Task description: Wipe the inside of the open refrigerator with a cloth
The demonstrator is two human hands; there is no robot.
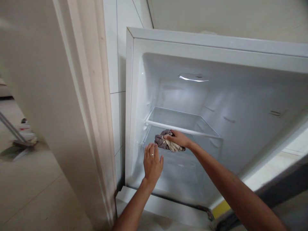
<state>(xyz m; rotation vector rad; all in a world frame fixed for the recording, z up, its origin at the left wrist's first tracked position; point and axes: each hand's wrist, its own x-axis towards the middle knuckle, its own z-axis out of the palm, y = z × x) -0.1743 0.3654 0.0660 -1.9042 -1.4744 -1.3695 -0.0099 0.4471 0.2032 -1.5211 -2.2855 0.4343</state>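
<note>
Wiping under way: right hand point(179, 138) clutching a crumpled rag point(163, 142) just under the glass shelf point(183, 128) (fridge point(144, 80) bare); left hand point(152, 163) flat, empty, just below.

White tiled wall point(115, 57) left; beige floor point(29, 186); pale doorframe point(89, 96).

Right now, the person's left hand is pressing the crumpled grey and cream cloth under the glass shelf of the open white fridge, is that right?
Not quite: the head view shows the right hand pressing the crumpled grey and cream cloth under the glass shelf; the left hand is bare.
</note>
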